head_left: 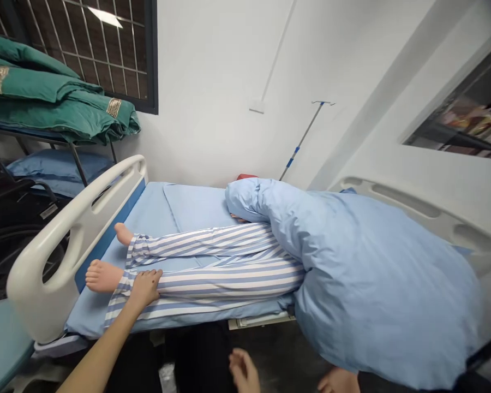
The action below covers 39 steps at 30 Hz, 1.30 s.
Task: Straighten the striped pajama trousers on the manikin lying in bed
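We see left hand (pixel 145 287) draped on striped trousers (pixel 229 277), near foot corner of bed (pixel 196 206), can't tell if pinching; right hand (pixel 244 372) half-spread, beyond near edge.

The light-blue duvet (pixel 372 273) is hiding the manikin (pixel 229 275) above the thighs, along with part of the headboard (pixel 445 219) and the lower end of the drip pole (pixel 298 148); behind it, a red object (pixel 247 176) is showing only a sliver, too little to identify. The bottom edge is cutting off the right hand (pixel 245 371) and another hand (pixel 339 379) below the duvet, whose owner the view is not revealing. The left edge is cropping the wheelchair (pixel 28 215), and things beyond the wall window (pixel 470 109) are blurring past recognition.
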{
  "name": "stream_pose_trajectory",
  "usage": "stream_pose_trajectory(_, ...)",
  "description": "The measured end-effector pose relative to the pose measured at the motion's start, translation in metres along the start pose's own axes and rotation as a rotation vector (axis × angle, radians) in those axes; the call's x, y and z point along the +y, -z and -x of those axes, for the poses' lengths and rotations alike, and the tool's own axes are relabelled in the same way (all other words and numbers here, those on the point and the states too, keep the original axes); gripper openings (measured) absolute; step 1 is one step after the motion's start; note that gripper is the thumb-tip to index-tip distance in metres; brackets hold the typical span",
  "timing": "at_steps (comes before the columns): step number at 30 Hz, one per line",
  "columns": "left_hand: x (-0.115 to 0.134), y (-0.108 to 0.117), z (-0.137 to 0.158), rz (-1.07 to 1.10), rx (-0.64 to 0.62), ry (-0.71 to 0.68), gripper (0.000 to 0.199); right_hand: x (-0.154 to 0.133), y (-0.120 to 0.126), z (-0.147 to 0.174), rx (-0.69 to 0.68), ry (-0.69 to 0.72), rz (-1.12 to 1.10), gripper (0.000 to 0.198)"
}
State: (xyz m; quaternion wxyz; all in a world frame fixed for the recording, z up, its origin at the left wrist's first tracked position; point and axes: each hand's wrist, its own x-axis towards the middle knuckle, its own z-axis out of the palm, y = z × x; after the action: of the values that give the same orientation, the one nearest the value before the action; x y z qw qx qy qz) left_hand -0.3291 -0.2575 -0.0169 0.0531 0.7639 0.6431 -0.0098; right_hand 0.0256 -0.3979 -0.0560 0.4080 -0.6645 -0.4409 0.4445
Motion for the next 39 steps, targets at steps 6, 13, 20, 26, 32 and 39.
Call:
stream_pose_trajectory(6,0.001,0.002,0.002,-0.069,0.012,-0.018,0.051,0.028,-0.011,0.060,0.108,-0.087,0.026,0.031)
stream_pose_trajectory(13,-0.006,0.016,0.004,-0.111,0.016,-0.068,0.044,0.039,-0.040,0.052,0.063,-0.121,-0.077,0.036)
stream_pose_trajectory(20,0.008,0.076,0.021,-0.156,0.047,-0.091,0.043,-0.004,-0.063,0.004,-0.142,-0.304,-0.660,0.052)
stream_pose_trajectory(26,0.026,0.117,0.041,-0.207,0.057,-0.096,0.039,-0.049,-0.076,-0.032,-0.252,-0.259,-1.101,0.034)
stream_pose_trajectory(32,0.032,0.112,0.050,-0.197,0.045,-0.034,0.044,-0.069,-0.071,-0.038,-0.369,-0.226,-1.294,0.013)
stream_pose_trajectory(39,0.029,0.084,0.049,-0.163,0.048,0.059,0.056,-0.072,-0.055,-0.027,-0.328,-0.150,-1.172,0.011)
